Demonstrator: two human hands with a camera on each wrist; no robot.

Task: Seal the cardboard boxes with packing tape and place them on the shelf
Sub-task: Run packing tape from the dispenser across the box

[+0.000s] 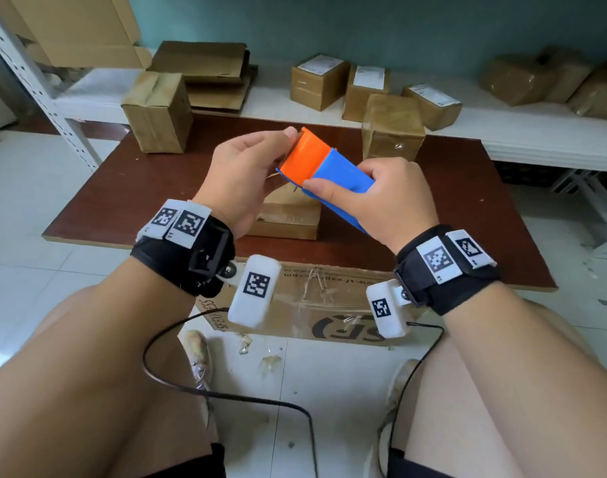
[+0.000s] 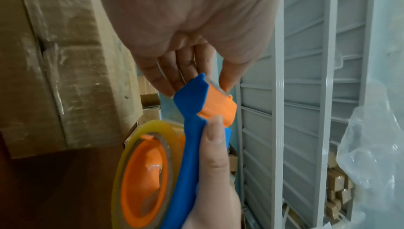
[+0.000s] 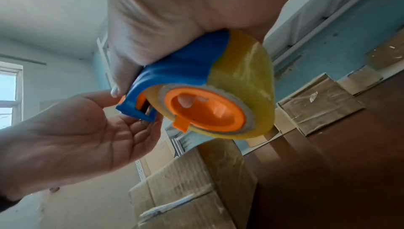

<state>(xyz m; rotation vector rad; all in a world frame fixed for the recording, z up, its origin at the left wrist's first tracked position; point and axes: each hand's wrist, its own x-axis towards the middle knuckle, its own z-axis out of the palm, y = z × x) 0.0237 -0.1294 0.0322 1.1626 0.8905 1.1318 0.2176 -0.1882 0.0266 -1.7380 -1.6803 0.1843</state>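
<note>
Your right hand (image 1: 385,198) grips blue-and-orange plastic tape dispenser (image 1: 333,170); your left hand (image 1: 247,174) pinches its orange end; flattened brown cardboard (image 1: 316,305) below reads "SF", "sf-express.com"

both hands (image 1: 247,174) on a blue-and-orange tape dispenser (image 1: 324,167) above a brown table (image 1: 467,208)

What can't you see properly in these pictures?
- Head view: the box under the hands is mostly hidden by the left hand, right hand and tape dispenser.
- Head view: the shelf labels are too small to read.
- Left wrist view: the loose tape end is hidden behind the fingers.
</note>
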